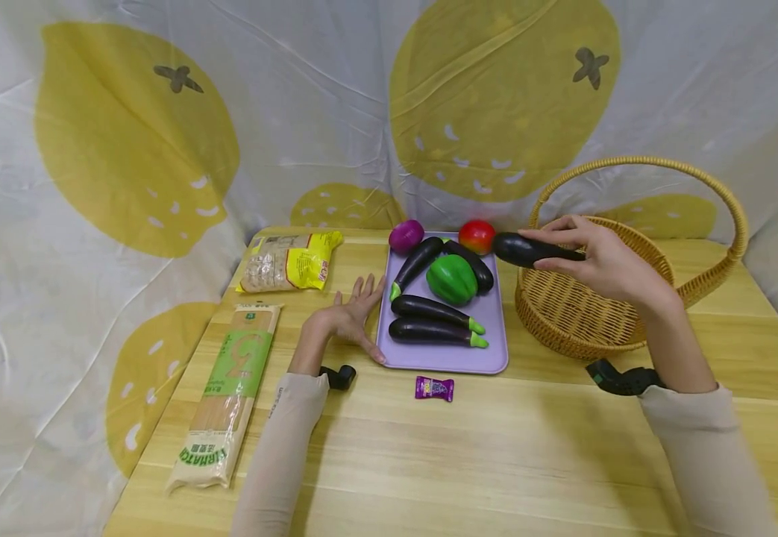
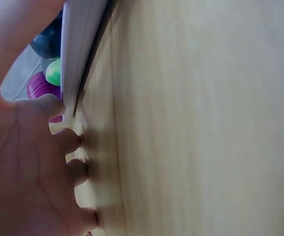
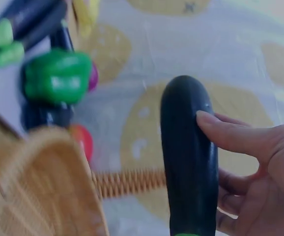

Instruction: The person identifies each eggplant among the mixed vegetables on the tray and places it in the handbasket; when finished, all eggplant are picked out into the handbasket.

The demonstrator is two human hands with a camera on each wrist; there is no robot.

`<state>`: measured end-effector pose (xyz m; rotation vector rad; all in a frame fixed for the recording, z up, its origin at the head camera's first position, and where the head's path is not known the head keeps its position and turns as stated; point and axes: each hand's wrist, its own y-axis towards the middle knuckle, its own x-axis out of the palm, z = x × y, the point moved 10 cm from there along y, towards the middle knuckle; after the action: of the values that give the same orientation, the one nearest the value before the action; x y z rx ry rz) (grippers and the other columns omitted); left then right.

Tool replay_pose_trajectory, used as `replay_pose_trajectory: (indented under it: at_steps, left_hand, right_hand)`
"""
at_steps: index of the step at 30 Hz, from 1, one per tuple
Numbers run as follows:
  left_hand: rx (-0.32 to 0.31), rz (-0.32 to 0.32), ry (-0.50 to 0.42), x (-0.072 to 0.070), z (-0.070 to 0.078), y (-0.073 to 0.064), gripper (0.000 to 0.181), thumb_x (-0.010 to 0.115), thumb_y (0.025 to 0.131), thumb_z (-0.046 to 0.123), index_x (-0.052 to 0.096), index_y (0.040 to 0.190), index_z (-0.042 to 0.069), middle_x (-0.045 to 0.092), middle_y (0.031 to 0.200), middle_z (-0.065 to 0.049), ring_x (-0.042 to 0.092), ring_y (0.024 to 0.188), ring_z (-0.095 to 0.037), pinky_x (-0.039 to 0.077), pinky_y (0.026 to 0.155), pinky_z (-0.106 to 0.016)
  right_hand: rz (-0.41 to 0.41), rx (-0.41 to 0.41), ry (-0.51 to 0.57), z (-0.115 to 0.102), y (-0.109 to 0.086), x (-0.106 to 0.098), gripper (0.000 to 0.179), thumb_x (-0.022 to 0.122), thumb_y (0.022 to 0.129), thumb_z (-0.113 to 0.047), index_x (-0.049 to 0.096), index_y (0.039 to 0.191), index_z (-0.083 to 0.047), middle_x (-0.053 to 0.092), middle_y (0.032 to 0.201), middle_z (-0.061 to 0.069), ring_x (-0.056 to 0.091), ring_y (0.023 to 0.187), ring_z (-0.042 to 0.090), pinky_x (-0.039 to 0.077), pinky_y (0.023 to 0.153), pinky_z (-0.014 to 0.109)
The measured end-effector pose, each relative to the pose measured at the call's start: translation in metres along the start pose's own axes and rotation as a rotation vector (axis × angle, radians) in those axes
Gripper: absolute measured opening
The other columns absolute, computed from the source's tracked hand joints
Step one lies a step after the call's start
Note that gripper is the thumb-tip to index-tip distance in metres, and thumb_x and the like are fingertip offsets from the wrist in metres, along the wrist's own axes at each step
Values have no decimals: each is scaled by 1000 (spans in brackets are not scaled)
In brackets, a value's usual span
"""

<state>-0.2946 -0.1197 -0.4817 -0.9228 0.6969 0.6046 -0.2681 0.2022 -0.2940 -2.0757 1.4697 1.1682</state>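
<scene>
the right hand point(image 1: 603, 261) grips a dark eggplant point(image 1: 529, 250) with fingers curled over its top and thumb below, holding it roughly level in the air above the near-left rim of the wicker basket point(image 1: 563, 313); in the right wrist view the same eggplant point(image 3: 188, 157) stands lengthwise in the frame with the fingertips point(image 3: 220, 130) pressed to its side and a bit of green stem at its bottom end; the basket stands on the tabletop point(image 1: 496, 462) just to the right of the purple tray point(image 1: 442, 358), its arched handle rising behind the hand; the left hand point(image 1: 351, 313) lies flat and relaxed on the tabletop, fingers spread, its little-finger side touching the tray's left edge; the left wrist view shows those fingertips point(image 2: 78, 169) resting on the wood right against the tray's pale rim point(image 2: 80, 49); on the tray lie four more eggplants point(image 1: 429, 317) and a green pepper point(image 1: 451, 279), with a purple onion point(image 1: 406, 236) and a red tomato point(image 1: 477, 236) at its far edge; a small purple sachet point(image 1: 434, 388) lies just in front of the tray; a long pack of noodles point(image 1: 227, 395) and a yellow bag point(image 1: 291, 261) lie well to the left.
</scene>
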Motion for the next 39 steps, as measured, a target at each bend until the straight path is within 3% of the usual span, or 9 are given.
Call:
replay_pose_trajectory:
  at_steps: [7,10,13,14,17,20,26,30,39]
  left_hand:
    - [-1,-1,-1,0,0,0,155,96,66,52,-21,164,21,-31,169,-13,-30,157,-31,-16,126,-65]
    - [-1,-2,2,-1,0,0,156,96,66,52,-21,164,21,-31,169,-13,-29,157,-32,-16,126,-64]
    - [-1,-2,5,0,0,0,156,96,66,52,-21,164,21,-30,169,-14,-29,158,-32,-16,126,-65]
    - [-2,-2,5,0,0,0,156,96,65,52,-21,164,21,-30,169,-14,-29,158,-32,-16,126,-65]
    - [-4,1,7,-1,0,0,156,96,65,52,-21,164,21,-30,169,-14,-29,158,-32,-15,126,-65]
    - [-5,2,6,-1,0,0,156,96,65,52,-21,164,21,-30,169,-14,-29,158,-32,-15,126,-64]
    - [-3,5,0,-1,1,-1,156,96,65,52,-21,164,22,-30,169,-13,-29,158,-32,-16,126,-64]
    - [-1,7,3,-1,1,-1,155,96,66,51,-21,164,22,-30,169,-13,-29,158,-32,-15,126,-65]
    - [2,7,-2,0,0,0,156,96,65,52,-22,164,22,-31,169,-13,-30,157,-32,-15,126,-65]
  right_hand:
    - [-113,155,-17,54,3,-21,48,72,98,-19,62,145,-21,55,149,22,55,121,38,39,72,20]
    - [-164,186,-33,73,4,-22,48,72,98,-18,62,145,-15,55,150,27,61,86,25,39,61,22]
    - [-201,228,-34,93,5,-23,48,72,98,-15,61,145,-9,58,145,30,31,53,13,36,51,26]
    - [-207,247,-29,100,6,-23,49,72,98,-14,60,145,-7,59,144,31,37,50,13,39,52,24]
    - [-216,309,-21,121,8,-23,50,72,98,-14,58,145,-2,57,143,34,68,79,31,45,61,17]
    - [-217,369,-5,139,9,-21,51,72,98,-15,57,144,1,55,143,37,57,127,50,49,71,13]
    - [-212,461,74,171,11,-14,56,71,99,-18,51,148,2,49,148,38,48,132,53,57,95,36]
    - [-214,474,113,188,13,-8,56,71,99,-17,51,147,3,47,148,38,44,136,57,37,115,68]
    - [-202,443,127,208,17,4,47,70,100,-22,60,143,-7,56,146,22,50,136,50,45,112,57]
